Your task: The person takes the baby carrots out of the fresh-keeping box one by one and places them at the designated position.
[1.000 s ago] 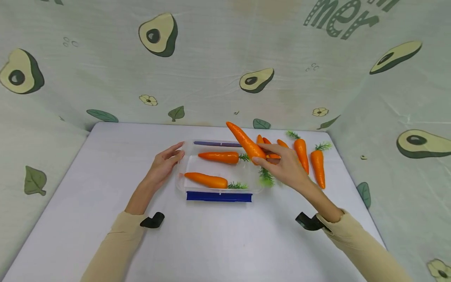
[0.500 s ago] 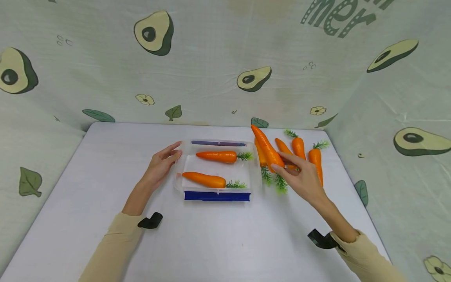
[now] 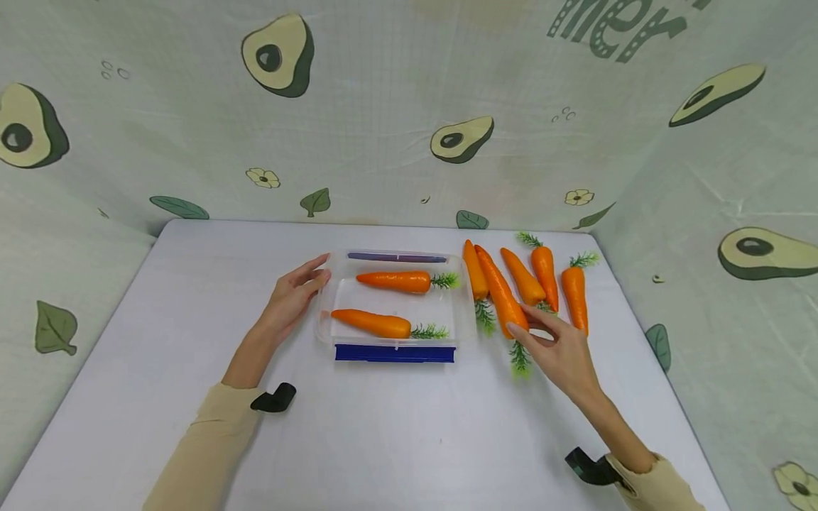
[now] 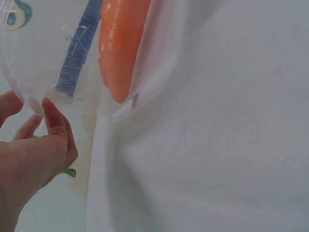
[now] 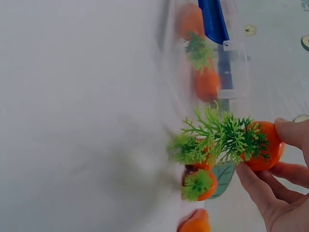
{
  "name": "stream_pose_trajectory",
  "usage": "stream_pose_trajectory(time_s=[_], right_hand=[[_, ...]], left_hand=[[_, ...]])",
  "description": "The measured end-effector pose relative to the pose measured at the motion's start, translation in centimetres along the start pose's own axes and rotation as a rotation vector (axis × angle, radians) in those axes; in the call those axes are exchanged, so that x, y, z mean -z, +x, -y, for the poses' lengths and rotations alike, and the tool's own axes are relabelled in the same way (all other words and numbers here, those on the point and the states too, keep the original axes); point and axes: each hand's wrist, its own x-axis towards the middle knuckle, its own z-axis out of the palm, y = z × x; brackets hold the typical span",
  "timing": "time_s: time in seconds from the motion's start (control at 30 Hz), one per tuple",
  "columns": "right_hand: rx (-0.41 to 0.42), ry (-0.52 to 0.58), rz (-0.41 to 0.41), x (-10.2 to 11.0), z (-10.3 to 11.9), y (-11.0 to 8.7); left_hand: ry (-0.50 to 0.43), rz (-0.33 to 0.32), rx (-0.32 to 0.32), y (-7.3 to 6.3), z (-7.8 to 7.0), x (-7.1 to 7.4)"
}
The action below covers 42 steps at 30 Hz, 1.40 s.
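Note:
A clear plastic food container point(image 3: 434, 306) with blue latches lies without a lid in the head view. Inside are two orange carrots with green tops, one at the back point(image 3: 396, 282) and one in front point(image 3: 373, 323). My left hand point(image 3: 287, 304) pinches the container's left end between thumb and fingers; the left wrist view shows the fingertips point(image 4: 54, 118) at its clear wall. To the right of the container, my right hand point(image 3: 561, 349) grips a carrot point(image 3: 501, 289) near its leafy end. Its green top point(image 5: 227, 140) points toward the camera in the right wrist view.
Beside the held carrot lie several others: one on its left point(image 3: 473, 271), one on its right point(image 3: 524, 278), and two further right point(image 3: 544, 273) point(image 3: 574, 298). The white table point(image 3: 383, 440) meets an avocado-print cloth point(image 3: 358, 142) at the back and sides.
My right hand has carried its carrot from above the container's right end rightward, then down toward the front among the other carrots. The left hand keeps its hold on the container.

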Motion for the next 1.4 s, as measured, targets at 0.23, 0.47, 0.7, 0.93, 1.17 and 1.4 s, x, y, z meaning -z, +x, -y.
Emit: stream_pose_trajectory(time_s=[0.23, 0.47, 0.7, 0.93, 1.17, 1.4], right_hand=[[-0.081, -0.046, 0.032, -0.5, -1.8, -2.1], [-0.139, -0.028, 0.060, -1.3, -2.8, -3.4], [-0.189, 0.001, 0.113, -2.0, -2.8, -4.1], [-0.219, -0.041, 0.145, -2.3, -2.8, -4.4], [-0.240, -0.084, 0.191, -2.1, -2.6, -4.1], [-0.168, -0.092, 0.191, -1.7, -2.0, -3.3]], left_hand=[[-0.006, -0.001, -0.003, 0.1, 0.0, -0.2], [-0.001, 0.002, 0.004, 0.0, -0.1, -0.3], [-0.006, -0.006, 0.003, -0.1, 0.0, -0.2], [-0.026, 0.002, -0.003, 0.0, 0.1, -0.2], [-0.027, -0.007, -0.003, 0.0, 0.1, -0.2], [-0.024, -0.002, -0.015, -0.1, 0.0, -0.2]])
